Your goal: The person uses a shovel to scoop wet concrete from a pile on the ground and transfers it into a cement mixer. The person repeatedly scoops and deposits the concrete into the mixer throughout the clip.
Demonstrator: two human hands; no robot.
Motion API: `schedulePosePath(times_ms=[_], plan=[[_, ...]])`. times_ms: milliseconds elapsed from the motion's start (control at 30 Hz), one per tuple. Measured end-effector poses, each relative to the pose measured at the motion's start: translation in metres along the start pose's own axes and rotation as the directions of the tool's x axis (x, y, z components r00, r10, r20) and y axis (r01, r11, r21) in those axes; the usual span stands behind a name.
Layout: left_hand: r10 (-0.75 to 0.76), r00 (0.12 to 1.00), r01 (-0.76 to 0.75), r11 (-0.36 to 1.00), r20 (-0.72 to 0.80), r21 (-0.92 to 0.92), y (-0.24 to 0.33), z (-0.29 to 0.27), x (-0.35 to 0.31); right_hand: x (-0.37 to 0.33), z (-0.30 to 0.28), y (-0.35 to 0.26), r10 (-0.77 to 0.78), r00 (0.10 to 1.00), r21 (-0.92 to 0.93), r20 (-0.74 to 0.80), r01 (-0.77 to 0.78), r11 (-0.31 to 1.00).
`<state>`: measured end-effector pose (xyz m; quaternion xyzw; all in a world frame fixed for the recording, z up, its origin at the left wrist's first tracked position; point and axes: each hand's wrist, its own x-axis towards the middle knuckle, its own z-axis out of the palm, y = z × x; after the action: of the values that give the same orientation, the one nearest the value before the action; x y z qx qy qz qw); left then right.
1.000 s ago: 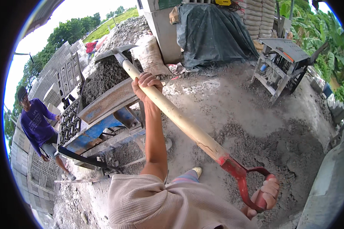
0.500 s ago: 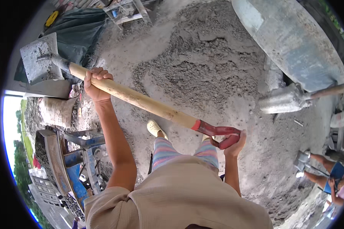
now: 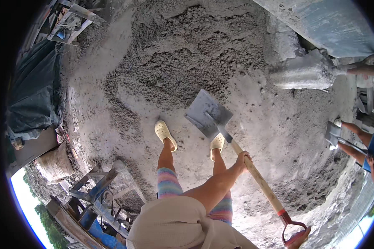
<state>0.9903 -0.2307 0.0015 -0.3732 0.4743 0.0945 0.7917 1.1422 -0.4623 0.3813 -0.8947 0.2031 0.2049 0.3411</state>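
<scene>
The shovel [image 3: 241, 155] runs diagonally across the lower right of the frame, its flat grey blade [image 3: 207, 115] bare of any load and hanging just above the ground near the middle, in front of the person's two pale clogs [image 3: 165, 135]. The left hand [image 3: 242, 159] is wrapped tight around the pale wooden shaft partway down, fingers closed over it; the right hand [image 3: 300, 238] sits at the red D-shaped grip [image 3: 293, 230] by the lower right edge, and seems to clasp it, though the fingers are mostly cut off there. Judging by how things lie, the wide heap of grey mix [image 3: 195, 58] filling the upper centre is hardly reduced, so most of the shovelling looks to be ahead. The mix is coarse, damp and lumpy, with crumbled ridges, while the ground around it is smoother, dusted pale grey. At the upper right lies a second shovel blade [image 3: 305, 72], caked in grey, with another person's hand [image 3: 363, 69] on its handle. A dark tarpaulin [image 3: 33, 91] sags at the left.
</scene>
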Motion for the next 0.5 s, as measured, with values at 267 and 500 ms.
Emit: schedulePosePath(times_ms=[267,500], plan=[[0.083,0.996,-0.08,0.987,0.019,-0.137,0.047,0.022,0.059,0.058,0.089,-0.025,0.07,0.997,0.056,-0.042,-0.068,0.996],[0.404,0.907,-0.402,0.915,-0.121,0.04,0.292,-0.009,0.053,0.092,0.32,0.093,0.092,0.975,0.161,0.202,-0.125,0.979]])
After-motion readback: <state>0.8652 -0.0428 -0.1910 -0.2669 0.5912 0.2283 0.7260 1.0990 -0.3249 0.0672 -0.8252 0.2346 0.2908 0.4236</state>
